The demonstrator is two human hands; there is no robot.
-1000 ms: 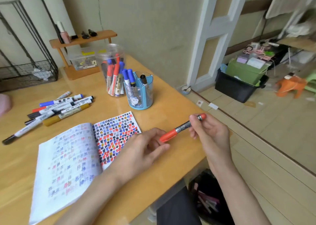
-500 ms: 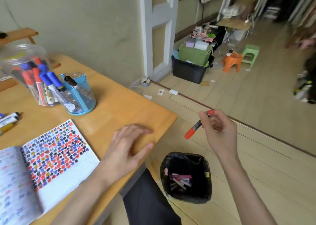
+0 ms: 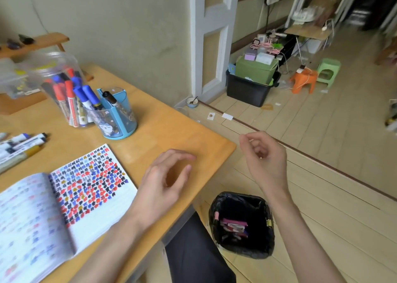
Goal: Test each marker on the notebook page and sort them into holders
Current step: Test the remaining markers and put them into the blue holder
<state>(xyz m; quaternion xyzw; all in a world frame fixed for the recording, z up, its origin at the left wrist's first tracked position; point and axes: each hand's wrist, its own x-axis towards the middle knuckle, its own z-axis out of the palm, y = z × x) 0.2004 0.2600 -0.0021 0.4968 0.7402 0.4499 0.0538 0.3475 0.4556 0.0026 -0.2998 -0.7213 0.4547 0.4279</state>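
Note:
The open notebook (image 3: 64,207) lies on the wooden table (image 3: 171,128), its right page full of red, blue and black test marks. My left hand (image 3: 165,181) hovers just right of the page with relaxed fingers and holds nothing. My right hand (image 3: 264,160) is out past the table's edge, above the black bin (image 3: 240,224), fingers loosely curled and empty. A clear jar (image 3: 58,85) holds several red and blue markers. The blue holder (image 3: 116,115) beside it carries a black marker. Loose markers (image 3: 19,147) lie at the table's left edge.
The bin stands on the floor beside my knee and contains several pink and red sticks. A wooden shelf (image 3: 34,44) sits at the back left. Farther off are a black crate (image 3: 247,89) with a green box and two small stools (image 3: 305,80).
The red marker my right hand pinched is gone from it; that hand now hangs empty over the bin. The view has swung right and the left hand stayed near the notebook.

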